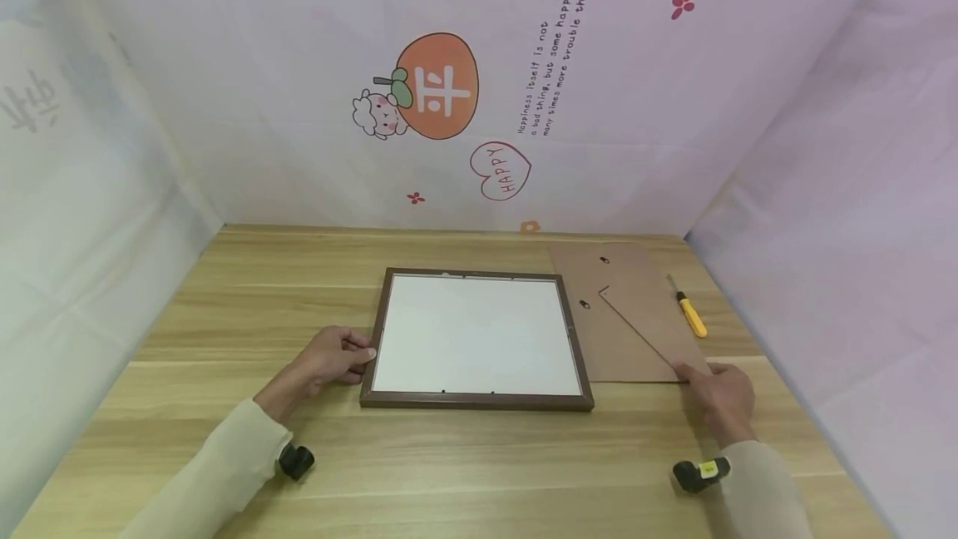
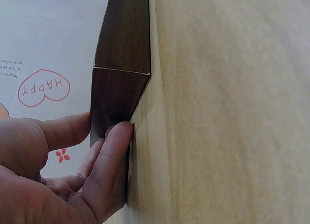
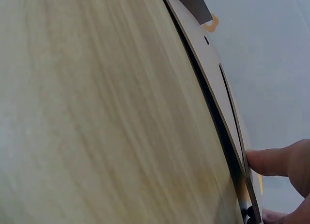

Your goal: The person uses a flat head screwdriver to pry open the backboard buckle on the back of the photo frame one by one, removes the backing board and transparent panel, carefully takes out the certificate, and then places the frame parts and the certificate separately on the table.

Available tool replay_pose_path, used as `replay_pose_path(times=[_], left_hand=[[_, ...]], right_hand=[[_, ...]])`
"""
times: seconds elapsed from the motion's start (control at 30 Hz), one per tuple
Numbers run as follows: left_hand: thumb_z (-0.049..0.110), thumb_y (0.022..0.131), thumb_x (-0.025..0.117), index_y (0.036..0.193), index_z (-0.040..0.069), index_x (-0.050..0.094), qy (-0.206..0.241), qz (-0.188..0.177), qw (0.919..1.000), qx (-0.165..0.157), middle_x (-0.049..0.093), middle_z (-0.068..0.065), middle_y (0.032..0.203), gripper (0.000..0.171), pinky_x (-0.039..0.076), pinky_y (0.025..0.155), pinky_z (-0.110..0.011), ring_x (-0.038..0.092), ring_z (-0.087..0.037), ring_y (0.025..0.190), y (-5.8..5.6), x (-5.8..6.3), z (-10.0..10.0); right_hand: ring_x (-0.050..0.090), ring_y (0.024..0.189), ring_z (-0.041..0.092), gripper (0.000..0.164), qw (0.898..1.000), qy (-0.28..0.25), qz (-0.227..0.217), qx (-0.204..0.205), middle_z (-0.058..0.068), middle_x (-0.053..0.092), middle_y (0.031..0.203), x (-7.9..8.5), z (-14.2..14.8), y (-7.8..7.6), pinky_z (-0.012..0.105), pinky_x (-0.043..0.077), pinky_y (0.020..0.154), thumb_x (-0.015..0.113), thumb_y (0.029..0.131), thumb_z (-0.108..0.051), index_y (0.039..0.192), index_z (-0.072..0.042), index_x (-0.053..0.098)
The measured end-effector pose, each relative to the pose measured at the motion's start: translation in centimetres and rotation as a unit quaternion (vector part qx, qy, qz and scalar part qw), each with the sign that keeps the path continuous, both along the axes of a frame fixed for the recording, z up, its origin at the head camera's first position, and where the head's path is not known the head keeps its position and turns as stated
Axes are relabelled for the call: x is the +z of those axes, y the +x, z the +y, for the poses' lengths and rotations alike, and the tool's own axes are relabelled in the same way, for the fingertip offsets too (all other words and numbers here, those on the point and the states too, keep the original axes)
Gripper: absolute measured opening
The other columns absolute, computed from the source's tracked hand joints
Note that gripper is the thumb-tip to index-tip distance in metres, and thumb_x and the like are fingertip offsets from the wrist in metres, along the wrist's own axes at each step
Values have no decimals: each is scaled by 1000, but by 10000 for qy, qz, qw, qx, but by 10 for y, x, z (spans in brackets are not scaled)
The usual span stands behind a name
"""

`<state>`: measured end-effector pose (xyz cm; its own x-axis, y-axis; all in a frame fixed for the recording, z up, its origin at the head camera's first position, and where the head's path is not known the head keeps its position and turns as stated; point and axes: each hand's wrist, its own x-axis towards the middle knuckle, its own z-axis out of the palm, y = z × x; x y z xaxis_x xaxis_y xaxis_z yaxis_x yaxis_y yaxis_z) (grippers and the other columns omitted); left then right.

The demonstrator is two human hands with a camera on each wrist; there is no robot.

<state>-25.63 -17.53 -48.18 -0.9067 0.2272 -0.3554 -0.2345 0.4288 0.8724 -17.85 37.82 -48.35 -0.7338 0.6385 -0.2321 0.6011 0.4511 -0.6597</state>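
Note:
A dark brown picture frame (image 1: 479, 400) lies face down on the table, with a white sheet (image 1: 479, 335) inside it. My left hand (image 1: 333, 358) holds its left side; in the left wrist view the thumb (image 2: 68, 132) meets the upper edge and the fingers (image 2: 109, 161) lie against the outer side. To the right, a brown backing board (image 1: 636, 331) with a stand flap and hangers lies partly under the frame. My right hand (image 1: 722, 396) pinches its near right corner, which is slightly lifted off the table in the right wrist view.
A screwdriver (image 1: 692, 314) with a yellow handle lies right of the backing board. The wood-grain table (image 1: 479, 472) is bordered by a printed cloth (image 1: 299, 106) at the back and pale cloth on both sides.

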Motion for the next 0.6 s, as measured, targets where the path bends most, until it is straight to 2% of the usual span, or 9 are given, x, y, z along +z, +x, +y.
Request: replay_pose_path(times=[0.2,0.3,0.43,0.6], left_hand=[[7,96,61,123,-11,52,2,11,10000,32,58,-20,106,34,61,78,-35,65,-23,89,0,1,1],[8,96,61,123,-11,52,-4,41,10000,26,58,-20,107,34,61,78,-35,65,-23,89,-1,1,1],[8,96,61,123,-12,52,-22,66,10000,-3,59,-21,107,35,61,78,-35,66,-24,89,-1,1,1],[7,96,60,123,-12,52,-56,89,9999,-10,59,-21,106,34,61,77,-35,66,-23,88,0,1,1]], right_hand=[[48,112,41,77,10000,11,5,12,36,42,138,-1,2,-1,39,50,78,67,89,-44,135,12,43],[45,120,44,78,9999,0,114,-5,36,40,141,-3,4,-2,48,50,91,69,88,-40,138,12,41],[41,128,47,79,9997,8,241,43,36,38,144,-7,6,-2,55,44,103,71,88,-36,141,11,37],[44,126,47,77,9996,74,244,103,36,39,144,-8,5,-2,53,47,98,69,89,-37,142,9,39]])
